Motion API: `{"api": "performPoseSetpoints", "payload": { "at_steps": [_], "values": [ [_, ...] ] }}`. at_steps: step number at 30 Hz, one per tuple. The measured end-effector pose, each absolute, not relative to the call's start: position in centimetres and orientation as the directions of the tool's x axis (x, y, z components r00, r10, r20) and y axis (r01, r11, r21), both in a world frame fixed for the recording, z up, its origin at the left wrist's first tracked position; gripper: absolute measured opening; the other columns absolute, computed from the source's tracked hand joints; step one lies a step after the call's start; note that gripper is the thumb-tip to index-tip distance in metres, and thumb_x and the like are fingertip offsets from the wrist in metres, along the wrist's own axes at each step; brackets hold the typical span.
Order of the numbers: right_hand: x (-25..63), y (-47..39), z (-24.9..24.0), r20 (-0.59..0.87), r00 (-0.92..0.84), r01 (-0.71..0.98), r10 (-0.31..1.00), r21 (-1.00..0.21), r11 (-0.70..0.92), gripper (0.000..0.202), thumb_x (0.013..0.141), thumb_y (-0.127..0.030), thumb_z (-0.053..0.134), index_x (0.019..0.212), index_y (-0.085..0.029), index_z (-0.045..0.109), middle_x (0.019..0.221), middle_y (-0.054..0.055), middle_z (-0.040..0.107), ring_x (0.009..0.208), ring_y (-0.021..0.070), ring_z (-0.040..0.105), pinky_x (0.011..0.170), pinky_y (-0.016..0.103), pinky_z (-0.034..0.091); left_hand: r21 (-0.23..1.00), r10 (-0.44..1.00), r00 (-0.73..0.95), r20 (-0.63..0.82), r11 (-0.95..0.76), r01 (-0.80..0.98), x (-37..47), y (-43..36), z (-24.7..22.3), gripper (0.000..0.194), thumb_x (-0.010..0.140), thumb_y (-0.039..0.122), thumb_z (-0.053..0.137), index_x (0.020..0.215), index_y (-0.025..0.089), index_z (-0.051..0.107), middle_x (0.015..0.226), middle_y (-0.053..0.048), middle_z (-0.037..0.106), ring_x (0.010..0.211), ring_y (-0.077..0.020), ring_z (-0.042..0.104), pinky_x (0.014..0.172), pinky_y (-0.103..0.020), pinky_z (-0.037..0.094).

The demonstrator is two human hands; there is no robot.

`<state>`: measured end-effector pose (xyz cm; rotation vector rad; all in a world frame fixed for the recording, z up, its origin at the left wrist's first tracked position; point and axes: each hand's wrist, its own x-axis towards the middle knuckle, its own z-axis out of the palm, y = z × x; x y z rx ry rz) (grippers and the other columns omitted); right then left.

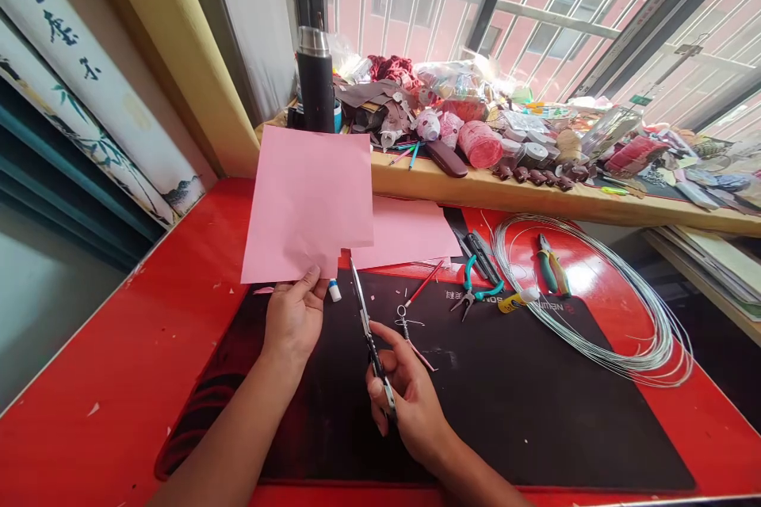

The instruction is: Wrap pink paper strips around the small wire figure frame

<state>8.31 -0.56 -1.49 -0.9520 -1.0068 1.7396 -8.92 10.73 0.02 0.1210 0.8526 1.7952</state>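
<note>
My left hand [296, 313] pinches the lower edge of a pink sheet of paper [309, 198], held up above the table. A rectangular notch shows at the sheet's lower right corner. In my right hand [410, 392] is a pair of scissors [367, 325], its blades pointing up and away from me, just below that notch. Whether the blades touch the paper I cannot tell. Behind the held sheet lies another pink paper [410, 230]. A small wire figure [404, 321] rests on the black mat [505, 412] beyond my right hand.
On the right lie a wire coil [659, 333], green-and-yellow pliers [552, 265], teal pliers [471, 289], a utility knife [483, 257] and a yellow glue bottle [517, 300]. A red pencil [425, 283] is near the figure. A black thermos [315, 83] stands on the cluttered sill [410, 181].
</note>
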Motion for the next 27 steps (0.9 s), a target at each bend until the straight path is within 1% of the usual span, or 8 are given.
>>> {"api": "performPoseSetpoints", "payload": {
  "at_steps": [5, 10, 13, 16, 20, 27],
  "values": [
    [7.6, 0.1, -0.9, -0.176, -0.281, -0.311, 0.944, -0.914, -0.262, 0.078, 0.086, -0.060, 0.081, 0.149, -0.027, 0.050, 0.077, -0.008, 0.049, 0.041, 0.0027, 0.040, 0.037, 0.017, 0.035, 0.594, 0.875, -0.373, -0.309, -0.129, -0.794, -8.4, 10.4, 0.3, 0.030, 0.074, -0.002, 0.081, 0.096, 0.019, 0.078, 0.099, -0.003, 0.083, 0.090, -0.0155, 0.078, 0.081, -0.024, 0.064],
    [6.9, 0.6, -0.4, -0.158, -0.257, -0.319, 0.953, -0.917, -0.238, 0.076, 0.087, -0.058, 0.081, 0.149, -0.027, 0.049, 0.078, -0.008, 0.052, 0.040, 0.0027, 0.041, 0.038, 0.017, 0.035, 0.590, 0.882, -0.352, -0.314, -0.109, -0.800, -8.0, 10.2, 0.3, 0.031, 0.074, -0.001, 0.082, 0.098, 0.018, 0.079, 0.094, -0.003, 0.083, 0.085, -0.0151, 0.078, 0.080, -0.024, 0.063],
    [6.7, 0.5, -0.5, -0.151, -0.265, -0.322, 0.952, -0.917, -0.235, 0.076, 0.087, -0.057, 0.081, 0.149, -0.027, 0.050, 0.078, -0.008, 0.052, 0.040, 0.0028, 0.042, 0.038, 0.017, 0.034, 0.582, 0.876, -0.363, -0.318, -0.121, -0.804, -8.3, 10.3, 0.5, 0.035, 0.076, -0.003, 0.079, 0.102, 0.019, 0.079, 0.098, -0.003, 0.083, 0.087, -0.0147, 0.078, 0.080, -0.023, 0.063],
    [6.5, 0.2, -0.8, -0.161, -0.274, -0.330, 0.948, -0.911, -0.250, 0.075, 0.087, -0.056, 0.082, 0.148, -0.027, 0.050, 0.075, -0.009, 0.048, 0.040, 0.0024, 0.040, 0.037, 0.017, 0.034, 0.577, 0.863, -0.383, -0.330, -0.137, -0.806, -8.6, 10.4, 0.7, 0.035, 0.079, -0.004, 0.074, 0.104, 0.020, 0.079, 0.101, -0.004, 0.083, 0.091, -0.0153, 0.079, 0.082, -0.023, 0.064],
    [6.4, 0.1, -1.0, -0.169, -0.274, -0.332, 0.947, -0.907, -0.258, 0.075, 0.086, -0.056, 0.082, 0.148, -0.027, 0.051, 0.076, -0.009, 0.047, 0.040, 0.0019, 0.038, 0.037, 0.016, 0.034, 0.590, 0.864, -0.394, -0.315, -0.147, -0.794, -8.8, 10.4, 0.7, 0.035, 0.078, -0.004, 0.075, 0.103, 0.020, 0.078, 0.103, -0.004, 0.083, 0.094, -0.0165, 0.079, 0.083, -0.024, 0.064],
    [6.3, 0.2, -0.6, -0.169, -0.257, -0.335, 0.951, -0.908, -0.252, 0.076, 0.086, -0.055, 0.082, 0.148, -0.026, 0.050, 0.075, -0.009, 0.047, 0.040, 0.0029, 0.041, 0.037, 0.017, 0.034, 0.589, 0.849, -0.407, -0.338, -0.146, -0.795, -8.9, 10.5, 0.5, 0.034, 0.080, -0.005, 0.073, 0.103, 0.019, 0.078, 0.105, -0.004, 0.083, 0.093, -0.0149, 0.079, 0.083, -0.023, 0.065]
  ]
}}
